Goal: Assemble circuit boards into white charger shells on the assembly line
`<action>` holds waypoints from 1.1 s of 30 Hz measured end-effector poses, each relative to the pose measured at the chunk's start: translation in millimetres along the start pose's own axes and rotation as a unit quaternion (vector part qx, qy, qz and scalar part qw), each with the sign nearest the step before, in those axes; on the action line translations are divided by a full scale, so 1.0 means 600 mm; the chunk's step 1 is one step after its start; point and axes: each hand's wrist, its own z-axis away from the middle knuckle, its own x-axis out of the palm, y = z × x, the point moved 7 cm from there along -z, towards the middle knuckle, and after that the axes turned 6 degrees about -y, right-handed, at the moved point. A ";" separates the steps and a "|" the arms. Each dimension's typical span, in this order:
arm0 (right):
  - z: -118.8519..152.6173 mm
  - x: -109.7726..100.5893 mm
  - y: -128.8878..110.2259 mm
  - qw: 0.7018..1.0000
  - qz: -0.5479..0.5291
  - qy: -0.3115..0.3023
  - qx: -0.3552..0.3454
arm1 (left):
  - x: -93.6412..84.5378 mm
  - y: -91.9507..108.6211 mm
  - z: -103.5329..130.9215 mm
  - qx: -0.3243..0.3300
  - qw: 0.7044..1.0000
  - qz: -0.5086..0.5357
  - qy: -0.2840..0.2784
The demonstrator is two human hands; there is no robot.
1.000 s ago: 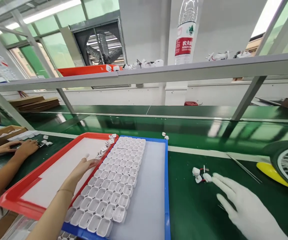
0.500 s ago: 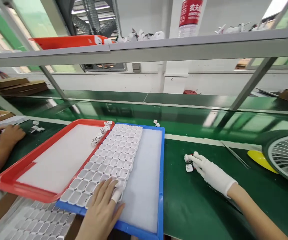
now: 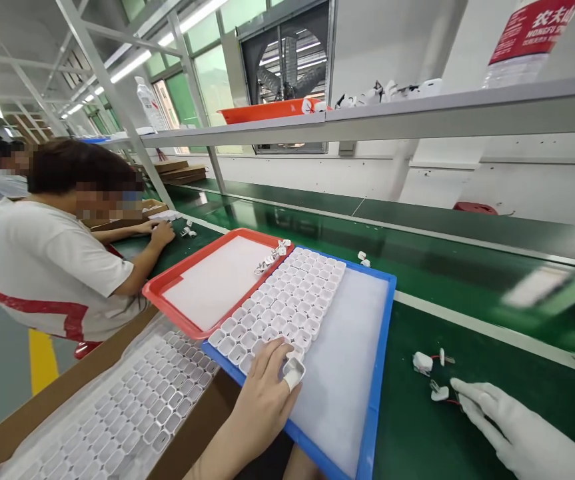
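Observation:
My left hand (image 3: 262, 390), bare, pinches a small white plastic case (image 3: 294, 372) at the near edge of the rows of like cases (image 3: 287, 293). The pinched case is tilted against the others. These rows fill the left part of a blue tray (image 3: 386, 333), over a white foam sheet (image 3: 342, 347). On the green bench, my right hand (image 3: 512, 423) wears a white glove, its fingers stretched out and slightly apart. Just beyond its fingertips lie a white block (image 3: 422, 363) and a small white part with a red wire (image 3: 438, 391); whether a finger touches the wire, I cannot tell.
A red tray (image 3: 192, 323) overlaps the blue one on the left, with several small metal-and-white parts (image 3: 273, 257) along its edge. Below stands a cardboard box (image 3: 192, 417) of white cases. A co-worker (image 3: 62, 247) sits at the left. A shelf (image 3: 392, 117) spans above.
The view has swung left, bringing the co-worker into sight. My left hand now has one case tilted up from the rows. My right hand has drawn back from the wired parts.

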 end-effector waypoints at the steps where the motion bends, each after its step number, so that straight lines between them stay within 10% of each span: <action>1: 0.009 0.002 0.007 1.000 -0.002 -0.009 0.005 | -0.006 0.003 -0.002 -0.005 0.999 0.033 0.001; 9: 0.017 0.045 0.037 0.987 -0.040 -0.153 0.025 | 0.027 0.046 -0.027 -0.102 0.929 0.355 -0.016; 13: 0.032 -0.007 -0.004 0.965 -0.243 -0.070 0.062 | 0.038 0.091 -0.053 -0.061 0.911 0.407 -0.024; 19: 0.089 -0.023 -0.032 0.708 -0.667 0.101 0.209 | 0.050 0.126 -0.087 -0.021 0.897 0.440 -0.027; 24: 0.078 0.003 -0.064 0.520 -0.814 0.105 0.235 | 0.050 0.147 -0.117 0.012 0.900 0.435 -0.015; 33: 0.068 -0.003 -0.101 0.608 -0.762 0.097 0.201 | 0.093 0.152 -0.108 -0.076 0.859 0.505 -0.031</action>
